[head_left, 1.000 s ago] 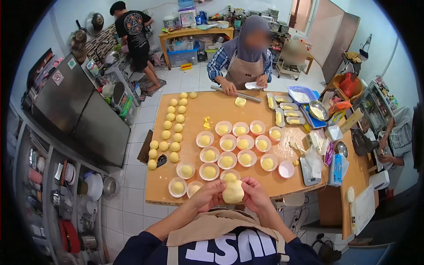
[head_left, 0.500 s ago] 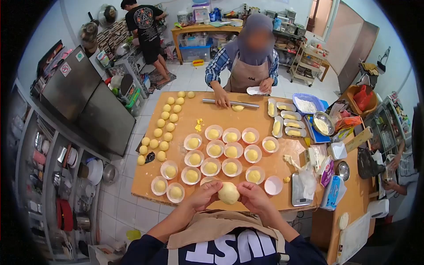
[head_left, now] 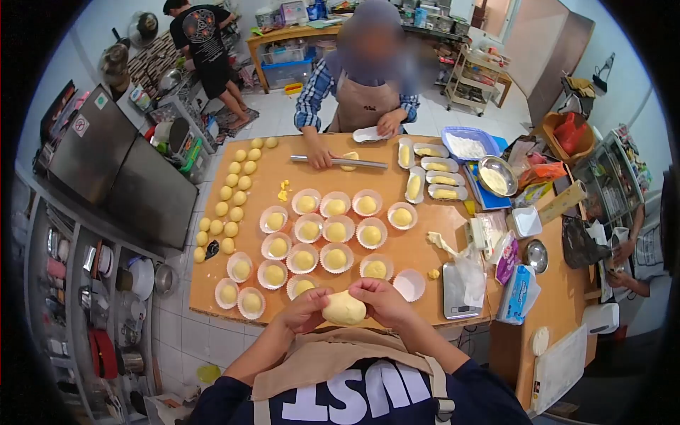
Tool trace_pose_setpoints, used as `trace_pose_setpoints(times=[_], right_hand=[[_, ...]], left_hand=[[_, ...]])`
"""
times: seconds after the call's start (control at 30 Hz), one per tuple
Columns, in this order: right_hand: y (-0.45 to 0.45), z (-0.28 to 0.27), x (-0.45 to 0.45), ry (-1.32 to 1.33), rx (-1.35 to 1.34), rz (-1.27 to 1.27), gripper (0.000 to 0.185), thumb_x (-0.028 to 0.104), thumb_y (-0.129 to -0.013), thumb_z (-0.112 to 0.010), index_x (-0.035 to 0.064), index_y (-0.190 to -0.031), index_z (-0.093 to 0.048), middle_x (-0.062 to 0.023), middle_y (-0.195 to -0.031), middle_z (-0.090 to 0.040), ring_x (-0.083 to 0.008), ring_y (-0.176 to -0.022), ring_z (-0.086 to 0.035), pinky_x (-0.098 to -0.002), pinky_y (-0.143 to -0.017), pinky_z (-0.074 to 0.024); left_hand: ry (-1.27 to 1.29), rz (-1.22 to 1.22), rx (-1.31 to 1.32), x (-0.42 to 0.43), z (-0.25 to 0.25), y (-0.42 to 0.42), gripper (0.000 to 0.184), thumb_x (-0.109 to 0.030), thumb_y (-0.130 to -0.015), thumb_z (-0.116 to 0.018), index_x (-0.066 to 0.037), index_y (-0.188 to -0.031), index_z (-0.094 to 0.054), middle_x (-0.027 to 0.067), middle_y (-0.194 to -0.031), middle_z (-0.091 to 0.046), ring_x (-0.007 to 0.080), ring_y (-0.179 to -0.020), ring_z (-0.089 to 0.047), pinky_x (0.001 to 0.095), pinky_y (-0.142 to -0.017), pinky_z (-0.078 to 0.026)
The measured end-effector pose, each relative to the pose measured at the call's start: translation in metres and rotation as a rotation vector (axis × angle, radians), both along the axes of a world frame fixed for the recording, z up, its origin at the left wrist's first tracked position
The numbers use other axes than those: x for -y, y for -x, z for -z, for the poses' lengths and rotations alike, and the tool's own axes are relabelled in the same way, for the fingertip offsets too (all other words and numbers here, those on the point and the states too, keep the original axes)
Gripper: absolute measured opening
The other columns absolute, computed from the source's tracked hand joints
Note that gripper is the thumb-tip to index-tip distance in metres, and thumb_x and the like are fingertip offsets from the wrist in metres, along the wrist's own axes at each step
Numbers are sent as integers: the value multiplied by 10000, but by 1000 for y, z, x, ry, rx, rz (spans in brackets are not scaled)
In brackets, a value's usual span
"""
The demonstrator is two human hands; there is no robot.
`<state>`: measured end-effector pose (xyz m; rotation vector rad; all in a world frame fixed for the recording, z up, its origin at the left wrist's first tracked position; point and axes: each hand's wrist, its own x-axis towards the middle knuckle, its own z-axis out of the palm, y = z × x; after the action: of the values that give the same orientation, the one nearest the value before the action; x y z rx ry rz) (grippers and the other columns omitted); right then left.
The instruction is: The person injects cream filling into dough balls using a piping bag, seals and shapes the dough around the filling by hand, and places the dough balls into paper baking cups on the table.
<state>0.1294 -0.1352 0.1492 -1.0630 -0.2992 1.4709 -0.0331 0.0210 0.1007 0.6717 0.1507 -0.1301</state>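
Between my two hands, just above the near table edge, is a pale yellow dough ball. My left hand grips its left side, and my right hand pinches it from the upper right. The dough looks stretched and slightly oval. Beyond my hands stand many fluted white paper cups with round dough pieces, such as the paper cup just past my right hand. To the right of that hand, a paper cup shows its bare white inside. Loose dough balls lie in rows at the table's left.
Across the table, a person in an apron has a hand on a metal rolling pin over flattened dough. Long filled paper cups, a metal bowl and a scale stand at right. Two other people are further off.
My hands and the dough ball have shifted slightly left, and the dough is now longer and tilted. My view has swung a little. The person opposite has moved the rolling pin over the dough.
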Motion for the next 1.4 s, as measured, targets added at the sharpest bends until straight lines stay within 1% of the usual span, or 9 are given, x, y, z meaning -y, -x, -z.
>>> trace_pose_setpoints(times=[0.17,0.23,0.37,0.43,0.57,0.73,0.97,1.13,1.4], right_hand=[[-20,20,8,-78,-308,162,277,234,-963,-481,9,-1091,-580,-43,-886,-631,-155,-762,-599,-268,-661,-500],[-53,65,20,-39,-73,303,286,232,-968,-469,14,-1108,-589,-72,-970,-635,-190,-863,-606,-322,-747,-511],[-136,120,63,330,1349,403,278,191,-832,-630,5,-1039,-618,-164,-973,-604,-280,-920,-585,-381,-797,-472],[-169,115,72,498,1576,373,267,134,-778,-668,11,-1009,-617,-185,-1017,-598,-325,-970,-573,-389,-828,-466],[-203,112,74,668,1684,181,381,104,-761,-668,34,-1118,-557,-182,-1053,-568,-337,-1026,-544,-408,-862,-456],[-236,166,60,779,1775,-101,497,99,-745,-654,58,-1208,-479,-194,-1136,-522,-354,-1020,-544,-420,-862,-463],[-272,166,69,717,1670,25,241,83,-826,-513,31,-1060,-533,-231,-945,-620,-388,-879,-600,-477,-754,-475],[-263,128,73,787,1598,-199,248,160,-844,-544,30,-1054,-527,-217,-958,-631,-373,-870,-612,-470,-741,-480],[-240,117,55,889,1717,-307,414,351,-766,-661,82,-1060,-547,-143,-939,-634,-315,-879,-637,-422,-745,-511]], left_hand=[[250,-173,-150,21,-16,-18,539,-477,-950,-387,-51,-1275,-450,133,-1279,-515,265,-1168,-519,426,-987,-428],[286,-245,-77,20,-19,-21,567,-499,-952,-348,-58,-1297,-435,135,-1304,-497,283,-1189,-501,456,-994,-419],[347,-367,6,12,-39,-18,488,-407,-959,-379,-51,-1286,-450,135,-1307,-499,306,-1190,-501,479,-1005,-408],[324,-416,13,4,-38,-12,451,-364,-947,-414,-54,-1271,-465,130,-1294,-511,304,-1174,-514,481,-997,-417],[387,-429,139,-11,-21,4,417,-321,-912,-491,-71,-1246,-489,110,-1247,-543,292,-1128,-546,479,-961,-448],[344,-389,276,-11,-24,11,428,-315,-880,-556,-102,-1246,-497,107,-1275,-511,280,-1153,-507,448,-870,-467],[404,-460,248,-2,-20,11,455,-293,-822,-635,-117,-1226,-522,98,-1279,-509,267,-1147,-500,450,-933,-406],[325,-443,190,-1,-10,2,421,-337,-800,-638,-166,-1178,-566,29,-1232,-567,227,-1143,-519,424,-910,-401],[409,-431,186,6,-13,-6,454,-300,-790,-667,-134,-1194,-545,72,-1225,-556,255,-1112,-529,443,-919,-415]])
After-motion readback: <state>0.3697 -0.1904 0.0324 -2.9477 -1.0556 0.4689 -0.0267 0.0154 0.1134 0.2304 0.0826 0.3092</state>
